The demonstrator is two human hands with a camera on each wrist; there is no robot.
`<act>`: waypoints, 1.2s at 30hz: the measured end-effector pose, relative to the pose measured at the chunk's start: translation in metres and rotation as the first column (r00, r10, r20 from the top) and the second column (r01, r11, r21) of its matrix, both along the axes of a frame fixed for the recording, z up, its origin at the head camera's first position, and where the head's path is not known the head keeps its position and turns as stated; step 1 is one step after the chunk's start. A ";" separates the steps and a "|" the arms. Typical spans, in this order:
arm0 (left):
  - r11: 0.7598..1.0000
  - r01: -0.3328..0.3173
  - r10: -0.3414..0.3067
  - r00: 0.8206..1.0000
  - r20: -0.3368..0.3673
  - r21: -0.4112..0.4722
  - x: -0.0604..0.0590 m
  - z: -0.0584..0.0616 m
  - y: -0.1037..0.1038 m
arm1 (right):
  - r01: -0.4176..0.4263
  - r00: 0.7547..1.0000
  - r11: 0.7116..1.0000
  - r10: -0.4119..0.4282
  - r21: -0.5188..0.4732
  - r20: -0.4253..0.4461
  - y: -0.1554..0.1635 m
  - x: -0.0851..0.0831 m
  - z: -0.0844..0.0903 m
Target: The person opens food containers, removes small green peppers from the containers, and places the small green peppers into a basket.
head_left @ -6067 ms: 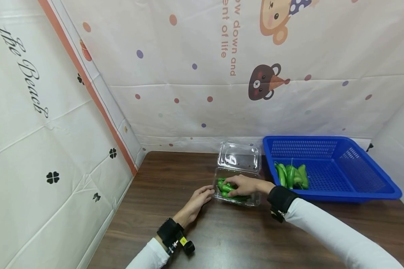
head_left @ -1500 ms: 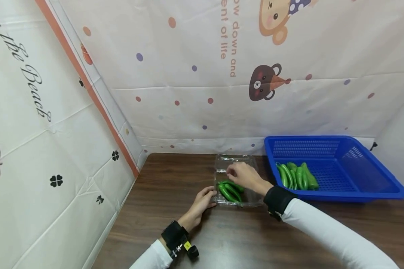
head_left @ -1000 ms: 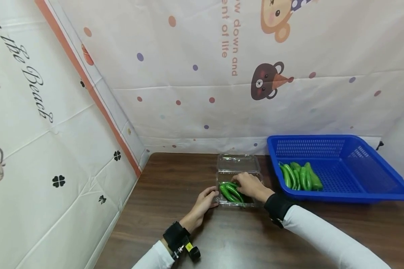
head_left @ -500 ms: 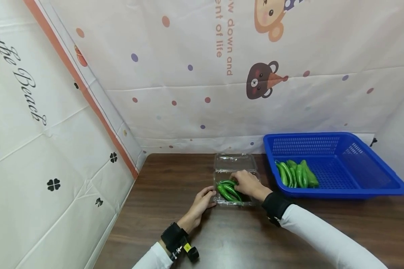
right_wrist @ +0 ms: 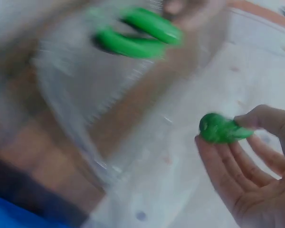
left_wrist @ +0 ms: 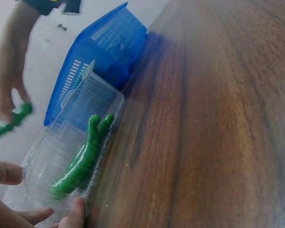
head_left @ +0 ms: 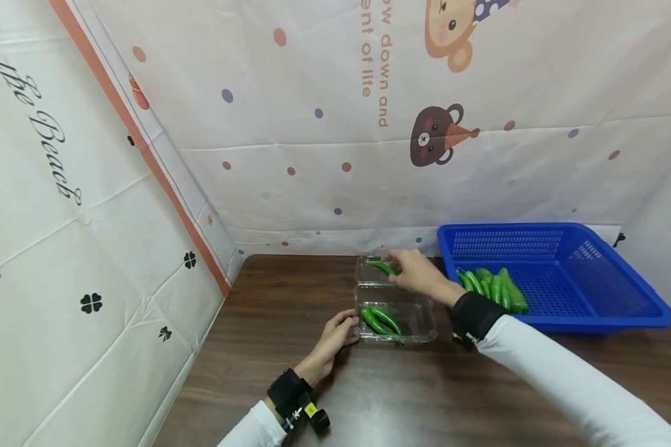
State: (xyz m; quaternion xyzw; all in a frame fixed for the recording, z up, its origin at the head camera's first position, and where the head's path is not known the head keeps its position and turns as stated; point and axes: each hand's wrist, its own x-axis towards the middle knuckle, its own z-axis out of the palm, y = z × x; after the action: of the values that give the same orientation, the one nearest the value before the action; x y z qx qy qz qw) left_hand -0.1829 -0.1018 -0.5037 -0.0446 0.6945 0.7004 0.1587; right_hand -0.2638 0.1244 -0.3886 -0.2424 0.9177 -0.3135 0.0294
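My right hand (head_left: 417, 270) pinches a green chili pepper (head_left: 380, 266) between thumb and fingers. It is raised over the hinged lid (head_left: 365, 273) of a clear plastic clamshell container (head_left: 424, 323), which lies spread on the table. In the right wrist view the held pepper (right_wrist: 221, 129) points nearly end-on at the camera. Two more green chili peppers (left_wrist: 78, 166) lie side by side in the container's base, toward its left. My left hand (head_left: 331, 340) grips the base's left edge, thumb (left_wrist: 8, 173) at the rim and fingertips (left_wrist: 75, 216) low along the side.
To the right of the container stands a blue perforated basket (head_left: 570, 288). Several green peppers (head_left: 502, 290) are grouped at its left end, partly hidden behind my right wrist. A printed white cloth (head_left: 313, 186) rises behind the brown wooden table (head_left: 279, 292).
My right hand has lifted a pepper out of the container's base and moved it up toward the back. Earlier, more peppers lay in the base and fewer in the basket. My left hand stays put.
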 end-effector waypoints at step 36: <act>1.000 0.011 -0.011 1.000 0.021 -0.015 0.000 0.004 0.002 | 0.308 0.914 0.950 -0.280 -0.052 0.294 0.147 -0.016 0.069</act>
State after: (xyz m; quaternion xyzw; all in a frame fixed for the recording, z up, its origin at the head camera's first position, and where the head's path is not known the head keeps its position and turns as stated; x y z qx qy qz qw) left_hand -0.1828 -0.1002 -0.4997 -0.0494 0.6983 0.6936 0.1696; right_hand -0.2795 0.2709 -0.3196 -0.0552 0.9136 -0.3900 0.1007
